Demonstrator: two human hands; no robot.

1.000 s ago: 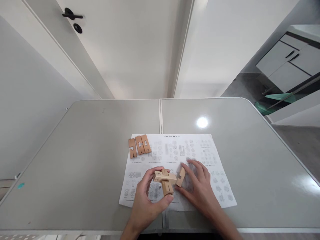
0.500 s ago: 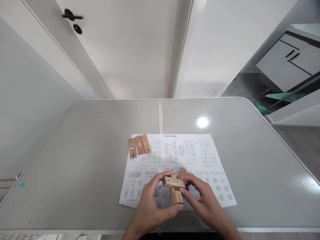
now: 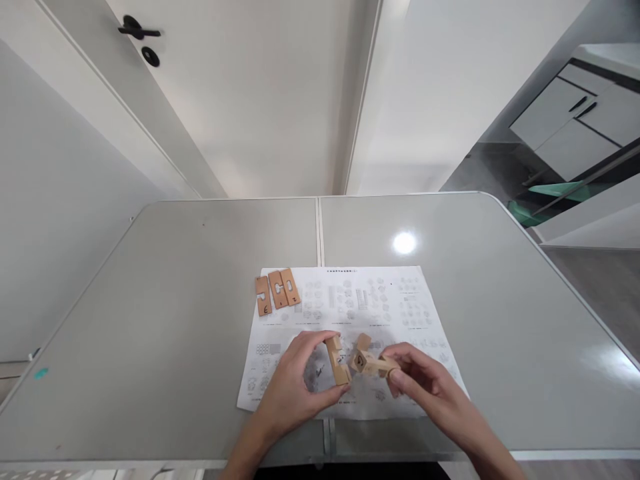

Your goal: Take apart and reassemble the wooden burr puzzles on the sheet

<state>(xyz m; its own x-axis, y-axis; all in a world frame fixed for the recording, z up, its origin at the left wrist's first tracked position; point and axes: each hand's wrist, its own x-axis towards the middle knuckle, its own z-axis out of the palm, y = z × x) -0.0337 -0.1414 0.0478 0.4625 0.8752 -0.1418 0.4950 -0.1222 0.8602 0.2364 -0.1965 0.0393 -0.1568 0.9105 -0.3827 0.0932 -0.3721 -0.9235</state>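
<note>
My left hand grips a notched wooden puzzle block by its ends, between thumb and fingers. Its notches face right. My right hand pinches a second wooden puzzle piece, held sideways with a dark mark on its left end. A small gap separates the two pieces. Just behind the right-hand piece is another wooden block, partly covered. Beneath both hands lies a printed instruction sheet with rows of small diagrams.
Three flat wooden pieces with cut-outs and numbers, one of them a plate marked 2, rest on the sheet's far left corner. The grey table has a seam down its middle. Behind it stands a door with a black handle.
The blocks were joined crosswise between both hands; now they are apart. My right hand has moved right with one piece, while my left hand keeps the other.
</note>
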